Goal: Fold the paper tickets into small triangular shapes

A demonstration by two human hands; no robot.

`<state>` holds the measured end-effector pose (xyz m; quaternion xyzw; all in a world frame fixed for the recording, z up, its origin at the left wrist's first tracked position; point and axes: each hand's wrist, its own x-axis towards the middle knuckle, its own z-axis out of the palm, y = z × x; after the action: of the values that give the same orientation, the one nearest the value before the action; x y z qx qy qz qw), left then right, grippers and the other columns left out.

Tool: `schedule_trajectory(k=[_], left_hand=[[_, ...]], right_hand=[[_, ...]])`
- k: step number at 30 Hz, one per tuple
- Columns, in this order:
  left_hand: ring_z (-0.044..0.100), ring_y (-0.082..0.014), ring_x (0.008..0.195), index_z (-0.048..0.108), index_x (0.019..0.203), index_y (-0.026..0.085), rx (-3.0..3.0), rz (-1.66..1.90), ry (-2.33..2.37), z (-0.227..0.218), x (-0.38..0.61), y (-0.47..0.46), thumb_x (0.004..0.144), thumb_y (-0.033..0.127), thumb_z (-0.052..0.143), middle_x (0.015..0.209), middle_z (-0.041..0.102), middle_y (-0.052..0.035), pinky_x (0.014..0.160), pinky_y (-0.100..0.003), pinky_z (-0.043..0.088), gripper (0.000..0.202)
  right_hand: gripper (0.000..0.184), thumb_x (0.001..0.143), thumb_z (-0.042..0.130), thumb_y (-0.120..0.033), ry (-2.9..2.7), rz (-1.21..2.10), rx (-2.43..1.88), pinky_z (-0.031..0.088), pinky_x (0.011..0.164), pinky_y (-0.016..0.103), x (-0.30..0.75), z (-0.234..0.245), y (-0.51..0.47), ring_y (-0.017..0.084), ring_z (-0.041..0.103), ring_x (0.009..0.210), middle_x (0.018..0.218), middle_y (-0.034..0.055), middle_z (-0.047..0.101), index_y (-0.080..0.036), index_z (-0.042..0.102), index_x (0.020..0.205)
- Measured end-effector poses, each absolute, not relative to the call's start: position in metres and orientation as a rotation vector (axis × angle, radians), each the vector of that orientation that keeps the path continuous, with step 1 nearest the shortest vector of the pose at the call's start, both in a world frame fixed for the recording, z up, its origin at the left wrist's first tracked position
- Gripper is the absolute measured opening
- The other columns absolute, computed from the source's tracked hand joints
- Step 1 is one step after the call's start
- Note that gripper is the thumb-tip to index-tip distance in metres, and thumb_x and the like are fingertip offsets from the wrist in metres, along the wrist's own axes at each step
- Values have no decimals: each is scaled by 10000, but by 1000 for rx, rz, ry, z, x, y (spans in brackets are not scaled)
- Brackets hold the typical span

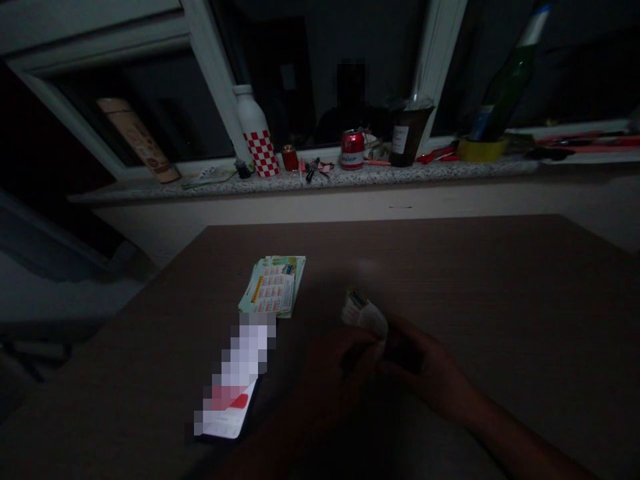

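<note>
A small printed card (367,315), bent into a curve, is held up above the table in dim light. The thumb and fingers of my left hand (340,360) pinch it near its lower edge. From the other side my right hand (435,367) closes on its right edge, the fingers curled and the thumb near the bottom corner. Shadow hides the exact contact of the fingertips. Left of my hands lies a stack of similar printed cards (273,287), pale green with rows of orange figures. A lit phone (235,413) lies just in front of the stack.
The brown table (475,267) reaches to the wall under a window. Along the granite sill (220,190) stand a checkered bottle (260,143), a red can (353,150), a dark cup (406,137), a green bottle (505,83) and a leaning tan tube (137,140).
</note>
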<state>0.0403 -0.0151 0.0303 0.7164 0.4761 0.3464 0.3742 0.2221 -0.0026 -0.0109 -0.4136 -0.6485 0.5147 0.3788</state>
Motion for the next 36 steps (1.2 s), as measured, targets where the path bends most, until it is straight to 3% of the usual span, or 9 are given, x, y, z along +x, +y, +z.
schedule_trajectory(k=[5, 9, 12, 16, 22, 28, 31, 36], left_hand=[[659, -179, 946, 673, 1040, 258, 1673, 958, 1223, 26, 39, -18, 906, 333, 540, 1044, 717, -11, 839, -306, 521, 203], [656, -183, 895, 659, 997, 230, 1650, 1018, 1301, 28, 33, -14, 894, 341, 542, 980, 709, -25, 784, -311, 533, 192], [636, -186, 893, 630, 929, 204, 1696, 1111, 1407, 30, 28, -8, 879, 300, 531, 953, 674, -38, 769, -310, 522, 147], [629, -200, 887, 574, 985, 196, 1600, 1105, 1539, 24, 27, -2, 843, 288, 566, 977, 641, -50, 771, -340, 519, 170], [657, -210, 913, 499, 999, 183, 1309, 1029, 1318, 5, 33, 3, 842, 238, 558, 988, 660, -64, 772, -351, 545, 177], [650, -212, 794, 566, 959, 185, 1621, 758, 1592, 1, 29, 6, 840, 268, 543, 880, 673, -54, 706, -354, 518, 147], [627, -224, 871, 597, 984, 195, 1882, 656, 1683, -1, 27, 7, 840, 258, 538, 950, 668, -61, 773, -373, 493, 168], [562, -247, 974, 608, 975, 186, 2220, 557, 1726, -3, 26, 7, 834, 222, 540, 1002, 611, -72, 856, -401, 469, 161]], right_hand=[[453, 794, 702, -260, -1525, 1425, -937, 525, 908, 383, 220, -12, -4, 218, 648, 1058, 1161, 68, 674, -265, 534, 1214], [374, 803, 696, -286, -1374, 1499, -836, 527, 922, 389, 220, -16, -2, 218, 662, 1050, 1149, 72, 689, -257, 560, 1151], [379, 797, 709, -308, -1297, 1534, -830, 517, 945, 398, 221, -19, 1, 227, 653, 1079, 1179, 79, 679, -258, 569, 1145], [362, 812, 695, -337, -1218, 1605, -845, 534, 911, 410, 223, -18, 3, 232, 672, 1033, 1164, 82, 687, -252, 586, 1147], [386, 868, 609, -406, -1128, 1689, -845, 521, 889, 435, 227, -14, 6, 259, 671, 1023, 1152, 94, 699, -245, 591, 1218], [462, 898, 477, -534, -1258, 1456, -1150, 530, 877, 449, 250, -7, 13, 287, 680, 1000, 1118, 89, 716, -236, 618, 1221], [458, 916, 448, -521, -1470, 1168, -1311, 483, 960, 443, 263, -6, 17, 279, 647, 1073, 1150, 93, 702, -207, 642, 1188], [383, 904, 507, -433, -1892, 768, -1410, 542, 874, 431, 274, -10, 22, 269, 664, 1024, 1173, 88, 684, -235, 622, 1210]])
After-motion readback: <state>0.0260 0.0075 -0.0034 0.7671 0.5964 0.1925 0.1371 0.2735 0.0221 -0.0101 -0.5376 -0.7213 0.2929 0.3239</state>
